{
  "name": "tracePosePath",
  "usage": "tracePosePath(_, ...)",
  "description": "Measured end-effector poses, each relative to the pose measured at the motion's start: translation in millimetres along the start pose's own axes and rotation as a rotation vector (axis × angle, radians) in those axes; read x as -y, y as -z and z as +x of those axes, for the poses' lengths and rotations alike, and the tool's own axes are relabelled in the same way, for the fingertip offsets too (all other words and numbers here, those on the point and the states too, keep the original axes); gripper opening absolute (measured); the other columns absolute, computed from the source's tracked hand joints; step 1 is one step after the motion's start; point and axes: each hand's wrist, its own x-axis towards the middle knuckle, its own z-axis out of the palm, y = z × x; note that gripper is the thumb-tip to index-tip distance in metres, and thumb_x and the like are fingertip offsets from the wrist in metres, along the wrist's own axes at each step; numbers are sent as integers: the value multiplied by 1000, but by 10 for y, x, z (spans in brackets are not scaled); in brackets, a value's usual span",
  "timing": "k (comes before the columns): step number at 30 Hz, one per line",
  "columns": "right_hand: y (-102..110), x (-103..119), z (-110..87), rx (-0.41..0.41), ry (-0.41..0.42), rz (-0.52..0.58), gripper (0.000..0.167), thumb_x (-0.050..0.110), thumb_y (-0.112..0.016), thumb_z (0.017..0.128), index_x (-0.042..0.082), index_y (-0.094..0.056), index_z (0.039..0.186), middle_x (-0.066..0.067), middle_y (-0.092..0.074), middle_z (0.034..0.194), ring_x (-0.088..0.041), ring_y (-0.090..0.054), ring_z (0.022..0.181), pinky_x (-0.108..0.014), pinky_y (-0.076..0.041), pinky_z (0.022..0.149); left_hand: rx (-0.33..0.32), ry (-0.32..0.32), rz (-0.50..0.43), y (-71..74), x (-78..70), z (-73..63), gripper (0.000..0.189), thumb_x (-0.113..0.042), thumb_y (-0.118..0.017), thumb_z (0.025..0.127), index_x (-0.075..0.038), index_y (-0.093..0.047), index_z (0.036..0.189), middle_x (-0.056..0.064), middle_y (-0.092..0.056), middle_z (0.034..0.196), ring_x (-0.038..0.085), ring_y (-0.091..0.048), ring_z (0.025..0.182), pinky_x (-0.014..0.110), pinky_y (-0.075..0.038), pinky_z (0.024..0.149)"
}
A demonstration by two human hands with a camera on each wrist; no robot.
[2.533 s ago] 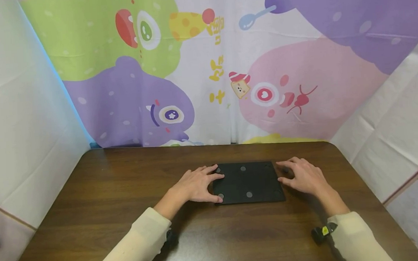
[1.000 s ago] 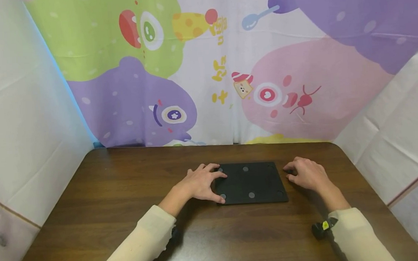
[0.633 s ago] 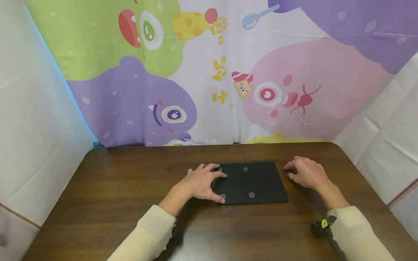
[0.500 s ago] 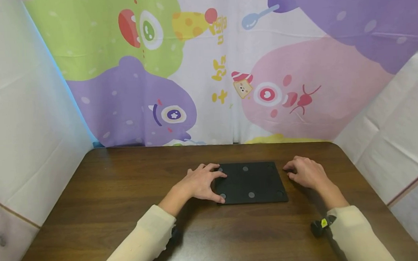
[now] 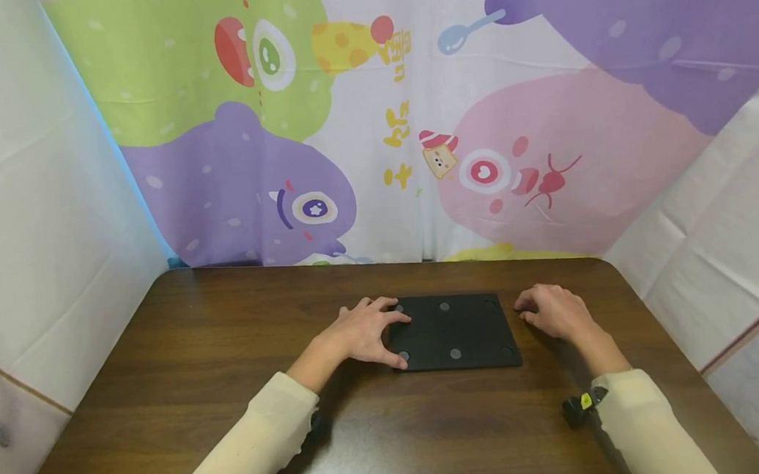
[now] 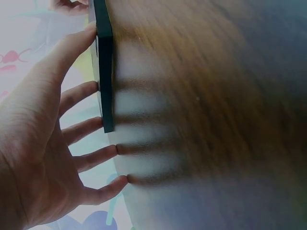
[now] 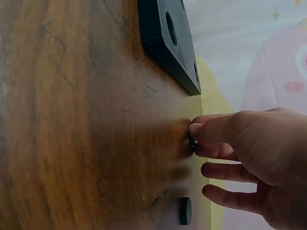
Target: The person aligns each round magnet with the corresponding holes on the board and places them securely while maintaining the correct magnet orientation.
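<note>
A black rectangular board [image 5: 465,330] lies flat on the table. Light grey discs [image 5: 455,353] sit in its middle and left recesses, while two round recesses at the right end look dark. My left hand [image 5: 363,332] is spread over the board's left end, thumb and fingertips resting on it; in the left wrist view two other fingers reach past its edge to the table. Just right of the board, my right hand [image 5: 556,311] pinches a small dark disc [image 7: 192,143] at the tabletop, mostly hidden by the fingers. Another black disc [image 7: 186,211] stands under that hand.
The brown wooden table [image 5: 199,396] ends at a cartoon-printed curtain [image 5: 378,119] behind. White cloth panels [image 5: 32,180] flank it on both sides. Dark wrist devices [image 5: 576,408] are strapped at the sleeves.
My right hand has moved away from the board's right edge, and its thumb and fingers have come together on the small disc. The left hand keeps its place on the board.
</note>
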Motion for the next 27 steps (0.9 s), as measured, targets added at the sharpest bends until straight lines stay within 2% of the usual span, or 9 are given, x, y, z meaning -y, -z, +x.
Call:
tracePosePath(12,-10,-8,4,-43,11,-19,9,17,-85,99,14,-86,107,-13,-85,116,-41,-80,109,-63,-63,84,-3,10,2,6,-11,2,86,-64,-92,86,-36,-62,161,4,-40,184,44,-44,163,85,-38,121)
tracePosePath(27,-27,-34,23,-42,-13,27,13,18,-84,94,15,-86,107,-13,-84,117,-41,-79,109,-63,-61,83,4,13,0,5,-9,6,86,-63,-91,86,-36,-61,162,4,-39,185,44,-42,165,85,-37,122)
